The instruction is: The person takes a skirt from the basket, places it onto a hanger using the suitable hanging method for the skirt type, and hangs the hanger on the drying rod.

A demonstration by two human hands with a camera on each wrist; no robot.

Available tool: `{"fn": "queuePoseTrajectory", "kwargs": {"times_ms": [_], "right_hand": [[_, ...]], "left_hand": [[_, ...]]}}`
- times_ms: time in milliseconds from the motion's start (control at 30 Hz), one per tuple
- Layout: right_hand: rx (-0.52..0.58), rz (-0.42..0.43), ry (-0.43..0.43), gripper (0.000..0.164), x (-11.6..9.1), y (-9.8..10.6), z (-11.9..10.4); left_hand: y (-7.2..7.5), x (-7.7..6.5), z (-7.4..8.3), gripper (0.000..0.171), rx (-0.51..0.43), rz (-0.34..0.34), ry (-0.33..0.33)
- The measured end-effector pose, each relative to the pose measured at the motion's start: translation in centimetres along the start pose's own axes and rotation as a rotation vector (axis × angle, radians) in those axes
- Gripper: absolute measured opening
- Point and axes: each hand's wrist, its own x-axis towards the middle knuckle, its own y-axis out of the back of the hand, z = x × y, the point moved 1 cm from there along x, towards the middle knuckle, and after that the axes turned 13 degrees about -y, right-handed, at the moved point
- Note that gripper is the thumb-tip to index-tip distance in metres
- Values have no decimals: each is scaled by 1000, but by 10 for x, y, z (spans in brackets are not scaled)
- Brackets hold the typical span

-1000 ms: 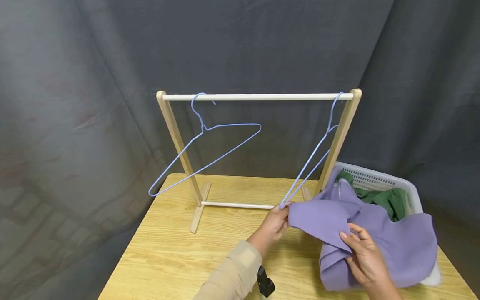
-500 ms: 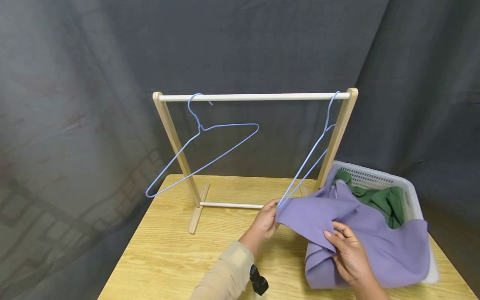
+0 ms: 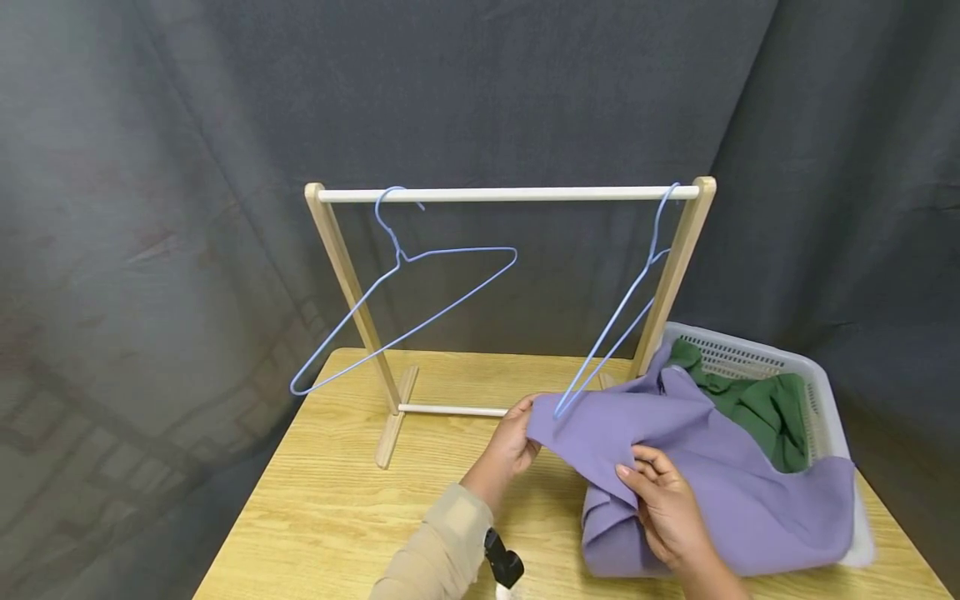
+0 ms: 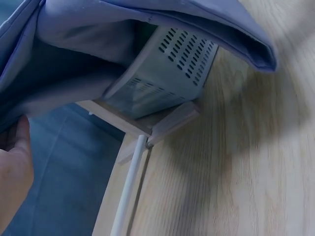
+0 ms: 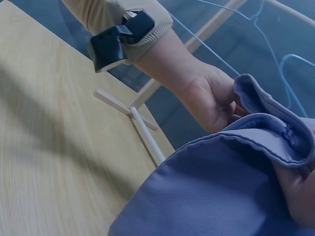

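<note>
A purple cloth garment point(image 3: 720, 467) spreads from the basket toward the rack, a thick folded part drooping at its front. My left hand point(image 3: 510, 442) pinches its left edge; in the left wrist view the thumb of this hand point(image 4: 15, 172) lies against the cloth. Farther right, my right hand point(image 3: 663, 508) grips the fabric between thumb and fingers. The lower corner of the right blue hanger point(image 3: 611, 325) overlaps the garment beside my left hand. In the right wrist view the garment's stitched hem point(image 5: 216, 140) curves below my left hand.
A wooden rack with a white rail point(image 3: 510, 195) stands on the wood table point(image 3: 315, 500). Another blue hanger point(image 3: 442, 315) hangs at its left. Behind the garment, a grey perforated basket point(image 3: 817, 392) holds green cloth point(image 3: 772, 408). A dark curtain point(image 3: 495, 100) covers the back.
Both hands have moved left, drawing the purple garment with them. The right hanger's lower corner, earlier at the garment's edge, now lies over the cloth. More green cloth shows.
</note>
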Motion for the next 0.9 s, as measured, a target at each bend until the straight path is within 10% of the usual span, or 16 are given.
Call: {"fn": "queuePoseTrajectory", "kwargs": {"times_ms": [900], "right_hand": [[-126,68,-158,20,6,-37,23]], "left_hand": [[23,-2,38,19,11,-27,-42]]}}
